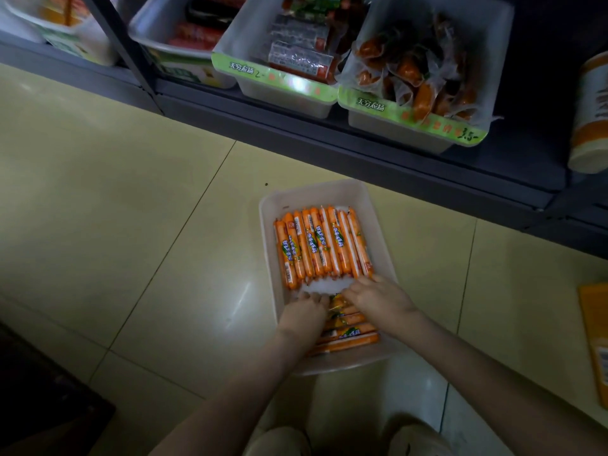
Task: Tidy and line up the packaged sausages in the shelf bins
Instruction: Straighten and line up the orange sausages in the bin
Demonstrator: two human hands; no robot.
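A white plastic bin (pixel 378 225) sits on the tiled floor in front of the shelf. In its far half, a row of orange packaged sausages (pixel 322 246) lies side by side, lengthwise. In the near half, several more orange sausages (pixel 348 330) lie crosswise in a loose pile. My left hand (pixel 304 312) and my right hand (pixel 378 299) are both down in the bin, fingers curled on the crosswise pile. The fingertips are hidden among the packs.
On the dark shelf above stand more bins: one with red sausage packs (pixel 296 57), one with loose orange-brown vacuum packs (pixel 424 77), another further left (pixel 184 31). A cup container (pixel 592 113) stands at the right. A yellow package (pixel 597 337) lies on the floor right.
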